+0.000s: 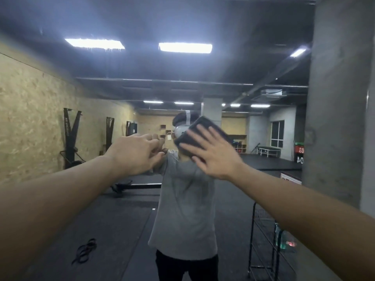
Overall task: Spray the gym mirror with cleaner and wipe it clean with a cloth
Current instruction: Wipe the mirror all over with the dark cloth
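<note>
1. Head view: at nine o'clock the left hand [135, 153] reaches to the mirror [233, 199], fingers loosely curled, holding nothing.
2. Just right of centre, at twelve o'clock, the right hand [213, 154] presses a dark cloth [203, 130] flat against the glass, fingers straight and spread.
3. At four o'clock, a green bottle [281, 238] sits in a black wire rack [261, 236].

The mirror [233, 199] stands straight ahead. The right hand [215, 155] lies flat on a cloth [199, 128] against the glass, right of centre. The left hand [136, 153] is just left of it, seemingly touching the glass too. A pillar [341, 98] stands at the right edge; below it, a wire rack [263, 240] holds a bottle [282, 238].
</note>
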Demonstrator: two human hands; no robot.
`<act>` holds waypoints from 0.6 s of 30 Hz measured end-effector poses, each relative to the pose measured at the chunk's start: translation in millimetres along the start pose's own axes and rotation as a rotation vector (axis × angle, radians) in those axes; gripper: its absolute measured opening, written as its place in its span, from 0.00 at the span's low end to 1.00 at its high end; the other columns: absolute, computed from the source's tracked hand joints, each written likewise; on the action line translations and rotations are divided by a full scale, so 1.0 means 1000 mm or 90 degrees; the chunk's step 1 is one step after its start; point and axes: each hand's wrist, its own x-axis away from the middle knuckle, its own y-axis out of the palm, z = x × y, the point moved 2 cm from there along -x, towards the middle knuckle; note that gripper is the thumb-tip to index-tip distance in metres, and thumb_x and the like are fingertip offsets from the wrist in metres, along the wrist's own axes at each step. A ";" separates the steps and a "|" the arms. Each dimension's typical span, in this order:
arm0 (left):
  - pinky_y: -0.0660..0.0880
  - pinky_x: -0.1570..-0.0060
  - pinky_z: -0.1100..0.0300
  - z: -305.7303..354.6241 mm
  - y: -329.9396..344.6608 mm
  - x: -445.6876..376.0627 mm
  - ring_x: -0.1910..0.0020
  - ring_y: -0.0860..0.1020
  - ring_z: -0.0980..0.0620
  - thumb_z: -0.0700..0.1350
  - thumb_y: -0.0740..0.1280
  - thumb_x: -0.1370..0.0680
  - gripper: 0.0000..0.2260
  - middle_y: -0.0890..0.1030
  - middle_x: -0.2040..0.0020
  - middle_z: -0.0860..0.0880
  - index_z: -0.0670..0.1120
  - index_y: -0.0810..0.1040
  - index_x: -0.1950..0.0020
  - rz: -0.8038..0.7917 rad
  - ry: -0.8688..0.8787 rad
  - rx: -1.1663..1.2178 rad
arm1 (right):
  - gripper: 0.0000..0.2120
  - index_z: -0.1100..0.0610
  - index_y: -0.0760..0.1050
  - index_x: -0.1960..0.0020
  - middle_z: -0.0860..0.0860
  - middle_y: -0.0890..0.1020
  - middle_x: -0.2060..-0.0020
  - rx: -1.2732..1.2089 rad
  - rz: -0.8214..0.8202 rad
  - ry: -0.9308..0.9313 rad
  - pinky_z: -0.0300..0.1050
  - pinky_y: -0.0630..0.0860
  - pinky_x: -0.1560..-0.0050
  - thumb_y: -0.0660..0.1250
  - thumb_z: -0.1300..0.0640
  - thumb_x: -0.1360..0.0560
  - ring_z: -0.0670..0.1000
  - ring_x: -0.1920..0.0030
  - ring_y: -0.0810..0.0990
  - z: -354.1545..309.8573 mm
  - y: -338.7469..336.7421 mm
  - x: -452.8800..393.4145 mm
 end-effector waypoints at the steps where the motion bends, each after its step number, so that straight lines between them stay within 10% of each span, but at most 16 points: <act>1: 0.70 0.59 0.57 0.003 -0.001 -0.002 0.44 0.77 0.53 0.64 0.52 0.18 0.18 0.77 0.43 0.56 0.54 0.74 0.42 0.009 0.001 0.000 | 0.27 0.39 0.49 0.18 0.51 0.49 0.17 -0.003 0.011 0.060 0.61 0.46 0.19 0.48 0.41 0.15 0.57 0.17 0.44 0.020 -0.004 0.006; 10: 0.70 0.60 0.58 0.005 0.008 -0.004 0.45 0.76 0.54 0.65 0.51 0.18 0.19 0.76 0.43 0.58 0.55 0.74 0.41 0.013 -0.020 -0.017 | 0.30 0.45 0.46 0.16 0.56 0.44 0.17 -0.099 0.117 0.512 0.62 0.38 0.20 0.48 0.45 0.17 0.62 0.18 0.41 0.063 -0.029 -0.012; 18: 0.72 0.62 0.59 0.020 0.016 -0.004 0.46 0.77 0.55 0.66 0.48 0.20 0.23 0.77 0.39 0.59 0.57 0.73 0.37 0.017 -0.005 -0.024 | 0.27 0.42 0.51 0.17 0.55 0.51 0.17 -0.033 0.037 0.105 0.62 0.43 0.19 0.47 0.43 0.16 0.61 0.18 0.46 -0.002 -0.008 -0.011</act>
